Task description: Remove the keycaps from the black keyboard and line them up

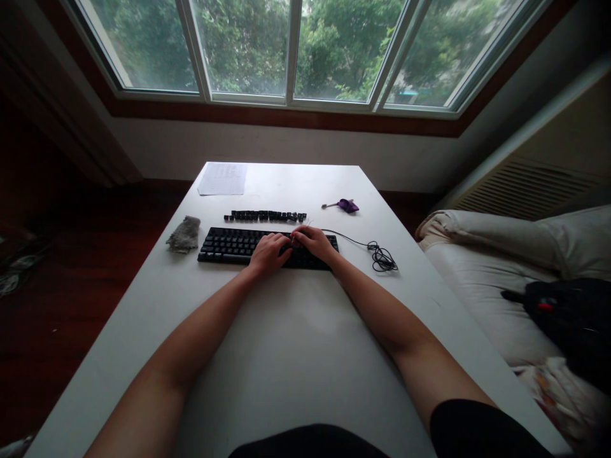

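A black keyboard (229, 245) lies across the white table in front of me. My left hand (270, 253) rests over its middle, fingers stretched toward the right and thumb apart from them. Close beside it, my right hand (312, 243) is closed over the right half of the keys. Between its fingertips shows a small red tool with thin wires, which looks like a wire keycap puller (293, 236). The fingertips of both hands nearly meet, and the keys under them are hidden. Behind the keyboard, loose black keycaps (262, 215) stand in rows.
A grey cloth (184, 234) lies left of the keyboard. To the right is its coiled cable (382, 257). Farther back are a purple item with a brush-like stick (347, 205) and a sheet of paper (223, 179). A sofa (482, 286) with a black bag stands beyond the table's right edge.
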The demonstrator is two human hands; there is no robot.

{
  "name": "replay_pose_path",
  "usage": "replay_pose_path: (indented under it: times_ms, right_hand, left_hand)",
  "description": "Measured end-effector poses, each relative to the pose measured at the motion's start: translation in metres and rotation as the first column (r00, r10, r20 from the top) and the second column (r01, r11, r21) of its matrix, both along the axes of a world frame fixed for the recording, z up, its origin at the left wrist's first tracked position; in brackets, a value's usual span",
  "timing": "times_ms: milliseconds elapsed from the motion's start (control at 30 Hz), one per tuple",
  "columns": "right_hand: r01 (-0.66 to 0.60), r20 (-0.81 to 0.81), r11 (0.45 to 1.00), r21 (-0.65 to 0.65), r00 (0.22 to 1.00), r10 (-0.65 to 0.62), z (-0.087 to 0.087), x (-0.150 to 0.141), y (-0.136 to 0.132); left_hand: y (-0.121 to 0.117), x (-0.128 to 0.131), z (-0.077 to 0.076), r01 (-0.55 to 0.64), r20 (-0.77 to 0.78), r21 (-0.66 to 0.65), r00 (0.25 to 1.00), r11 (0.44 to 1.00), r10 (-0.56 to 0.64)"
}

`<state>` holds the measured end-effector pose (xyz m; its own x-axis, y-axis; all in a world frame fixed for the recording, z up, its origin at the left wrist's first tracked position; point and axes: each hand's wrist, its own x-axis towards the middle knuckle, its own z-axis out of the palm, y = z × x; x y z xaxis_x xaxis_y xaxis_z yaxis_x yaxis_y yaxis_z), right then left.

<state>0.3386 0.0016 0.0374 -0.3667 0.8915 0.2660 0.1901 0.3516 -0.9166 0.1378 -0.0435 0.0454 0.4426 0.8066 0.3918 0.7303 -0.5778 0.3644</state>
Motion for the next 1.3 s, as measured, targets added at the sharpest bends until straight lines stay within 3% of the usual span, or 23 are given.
replay_pose_path:
  times_ms: [1300]
  right_hand:
    - [-0.004,0.006,0.999,0.035,1.0,0.004,-0.0028,0.0008,0.0009]
  left_hand:
    - [0.0007,-0.0002,-0.0011,0.005,-0.005,0.024,1.0,1.0,-0.005]
